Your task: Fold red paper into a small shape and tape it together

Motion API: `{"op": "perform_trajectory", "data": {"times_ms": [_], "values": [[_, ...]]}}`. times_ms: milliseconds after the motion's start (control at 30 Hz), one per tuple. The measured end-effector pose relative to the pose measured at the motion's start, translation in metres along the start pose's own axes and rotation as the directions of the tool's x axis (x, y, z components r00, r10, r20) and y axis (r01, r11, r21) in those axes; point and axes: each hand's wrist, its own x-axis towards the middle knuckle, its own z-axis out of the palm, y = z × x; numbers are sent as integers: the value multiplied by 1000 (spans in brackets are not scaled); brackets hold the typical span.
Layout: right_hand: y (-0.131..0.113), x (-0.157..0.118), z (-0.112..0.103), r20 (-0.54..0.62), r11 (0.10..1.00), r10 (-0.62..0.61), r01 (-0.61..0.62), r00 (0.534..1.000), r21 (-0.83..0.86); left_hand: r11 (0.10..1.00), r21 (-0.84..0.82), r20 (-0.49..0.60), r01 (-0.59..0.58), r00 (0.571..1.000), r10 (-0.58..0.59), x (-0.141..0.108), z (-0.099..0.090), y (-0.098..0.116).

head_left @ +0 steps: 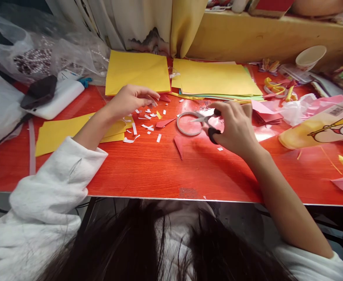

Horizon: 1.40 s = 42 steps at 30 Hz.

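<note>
My right hand [236, 123] grips a pair of scissors [213, 124] by its black handles, with the blades apart and pointing left over a roll of tape [179, 127]. My left hand [132, 100] hovers over the table at the left of centre, fingers loosely bent and apart, and nothing shows in it. Below its fingertips lie white paper scraps [134, 128]. Between the hands are a folded red paper piece [165, 123] and, nearer the front edge, another red paper piece [179, 147].
Yellow paper stacks stand at the back left [139, 72] and back right [215, 78]. More yellow sheets [63, 132] lie under my left forearm. At right are a drink cup [314, 127] lying tilted and a white paper cup [310, 57]. A white box-shaped device [54, 103] lies at left.
</note>
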Motion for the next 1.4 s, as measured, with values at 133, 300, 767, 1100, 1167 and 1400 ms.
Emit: {"op": "perform_trajectory", "data": {"times_ms": [133,300,767,1100,1167,1400], "values": [[-11,0,5,249,966,-178,121,952,229,982,-188,120,-11,992,34,-9,10,28],[-27,-2,-5,411,883,-213,-7,886,470,983,-186,216,9,976,32,-19,19,46],[-15,3,-25,472,835,-420,126,775,536,979,-195,299,51,954,10,-25,25,56],[-26,-1,0,185,645,252,-307,950,700,973,-231,401,25,913,72,-37,43,67],[-28,1,0,229,440,291,-342,929,830,974,-226,397,15,915,78,-37,46,68],[-25,3,-3,349,179,350,-427,870,886,977,-214,400,-18,911,104,-39,54,71]]}}
